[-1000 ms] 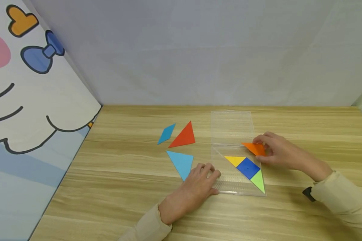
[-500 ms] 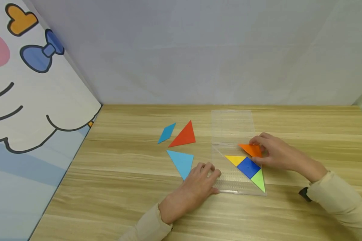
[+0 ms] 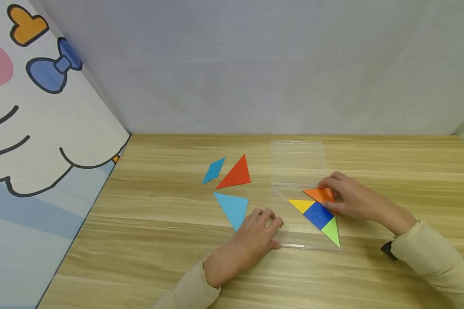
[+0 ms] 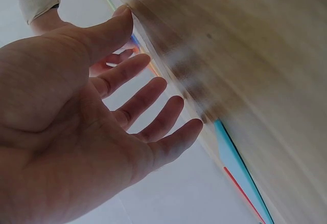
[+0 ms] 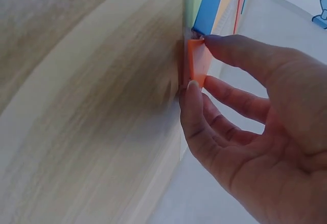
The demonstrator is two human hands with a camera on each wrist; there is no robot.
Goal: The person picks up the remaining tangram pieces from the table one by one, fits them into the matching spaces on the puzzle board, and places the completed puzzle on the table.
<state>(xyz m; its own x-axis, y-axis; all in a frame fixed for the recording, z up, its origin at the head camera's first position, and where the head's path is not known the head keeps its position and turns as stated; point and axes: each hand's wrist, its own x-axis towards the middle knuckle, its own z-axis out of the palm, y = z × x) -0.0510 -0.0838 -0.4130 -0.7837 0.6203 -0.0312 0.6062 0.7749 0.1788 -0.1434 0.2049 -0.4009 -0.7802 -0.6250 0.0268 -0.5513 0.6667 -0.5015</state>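
Observation:
My right hand point(image 3: 352, 196) pinches an orange triangle point(image 3: 319, 194) between thumb and fingers, over the upper right of a clear plastic case point(image 3: 295, 231). In the right wrist view the orange triangle point(image 5: 200, 63) stands beside the blue square's edge point(image 5: 209, 9). Inside the case, a yellow triangle point(image 3: 301, 205), a blue square point(image 3: 318, 215) and a green triangle point(image 3: 332, 233) lie in a diagonal row. My left hand point(image 3: 251, 236) rests at the case's left edge, fingers loosely bent. The left wrist view shows those fingers point(image 4: 148, 98) apart, with nothing held.
Left of the case lie a blue parallelogram point(image 3: 213, 171), a red triangle point(image 3: 237, 174) and a light blue triangle point(image 3: 233, 208), partly hidden by my left hand. The case's lid point(image 3: 297, 163) lies folded back behind it. The wooden table point(image 3: 139, 240) meets a pale wall behind.
My right hand has moved slightly left and down with the orange triangle, bringing it nearer the yellow triangle and blue square. The left hand has stayed in place.

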